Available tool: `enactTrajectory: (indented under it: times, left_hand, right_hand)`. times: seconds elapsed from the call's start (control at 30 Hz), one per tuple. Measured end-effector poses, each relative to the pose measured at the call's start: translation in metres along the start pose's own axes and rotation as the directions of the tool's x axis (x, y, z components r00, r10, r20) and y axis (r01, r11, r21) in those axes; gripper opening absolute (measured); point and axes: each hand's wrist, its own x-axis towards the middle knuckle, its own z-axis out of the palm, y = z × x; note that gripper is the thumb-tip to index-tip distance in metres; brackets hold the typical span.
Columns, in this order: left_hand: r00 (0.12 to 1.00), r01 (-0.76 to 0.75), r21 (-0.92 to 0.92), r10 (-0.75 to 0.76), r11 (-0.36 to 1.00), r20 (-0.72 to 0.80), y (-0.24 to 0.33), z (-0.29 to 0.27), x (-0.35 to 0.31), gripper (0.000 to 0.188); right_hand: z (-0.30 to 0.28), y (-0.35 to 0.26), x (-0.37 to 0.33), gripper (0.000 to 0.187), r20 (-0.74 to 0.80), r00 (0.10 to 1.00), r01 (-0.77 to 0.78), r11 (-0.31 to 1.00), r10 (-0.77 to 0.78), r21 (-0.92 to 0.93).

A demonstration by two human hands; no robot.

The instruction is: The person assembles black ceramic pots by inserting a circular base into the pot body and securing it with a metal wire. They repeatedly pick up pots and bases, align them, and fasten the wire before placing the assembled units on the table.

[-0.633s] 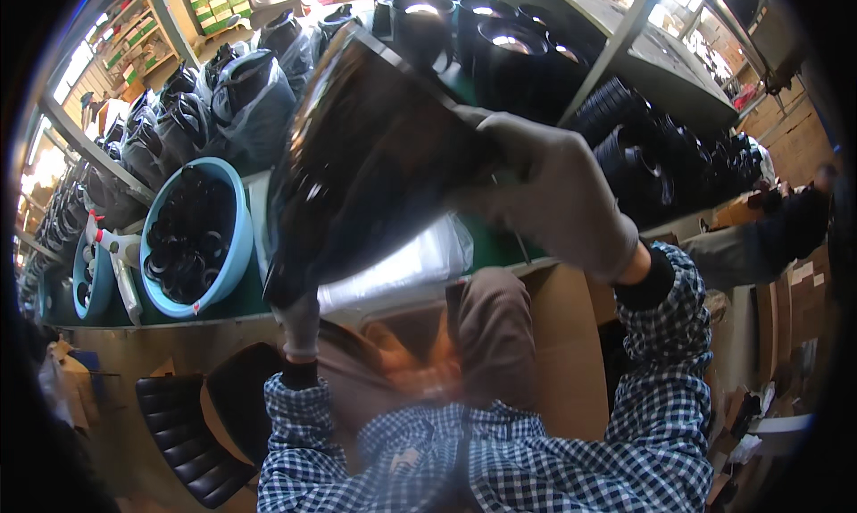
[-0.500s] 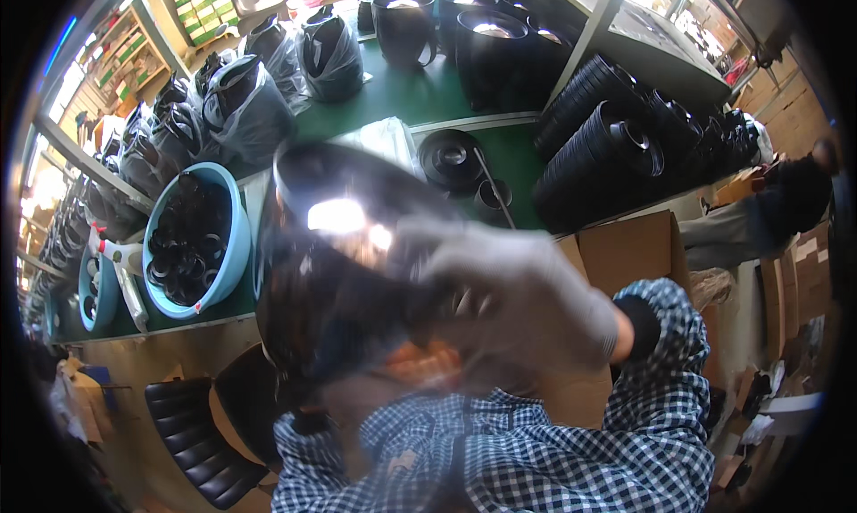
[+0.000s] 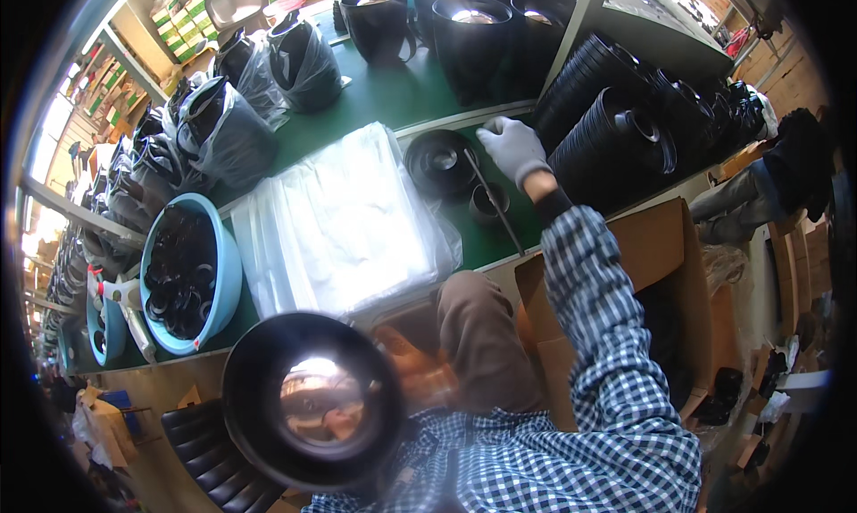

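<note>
A glossy black round container (image 3: 245, 397) with a mirror-like disc inside is held up at the lower front, its opening toward me. My left hand (image 3: 412, 363) shows only as a blur of fingers at its right side, gripping it; the rest is hidden. My right hand (image 3: 513, 147), in a pale grey glove, reaches over the green table beside a black round lid-like disc (image 3: 428, 163). Its fingers are curled together, and whatever they grip, if anything, is hidden. A thin rod (image 3: 500, 211) lies below that hand, across a small black cup (image 3: 485, 208).
Clear plastic bags (image 3: 344, 218) lie stacked on the table. Left stands a blue basin (image 3: 229, 281) of small black parts. Bagged black containers (image 3: 223, 138) and unwrapped ones (image 3: 473, 58) stand behind. Stacked black parts (image 3: 598, 142) lean at right, above a cardboard box (image 3: 638, 245).
My right hand has left the container and stretched out to the far right over the table. The container has moved down and left, tipping its opening toward me and uncovering the plastic bags.
</note>
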Motion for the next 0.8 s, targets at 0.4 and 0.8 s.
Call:
enactTrajectory:
  times: [0.4,0.8]
  left_hand:
    - [0.961,0.238,-0.089,-0.221,0.967,0.167,0.016,-0.051,-0.011,0.030]
    - [0.954,-0.289,0.243,0.299,0.926,-0.005,-0.003,0.014,0.001,0.032]
  right_hand:
    - [0.110,0.087,0.120,0.049,0.100,0.974,-0.175,0.959,0.201,-0.222]
    - [0.029,0.015,0.032,0.040,0.075,0.992,-0.092,0.186,0.097,0.978]
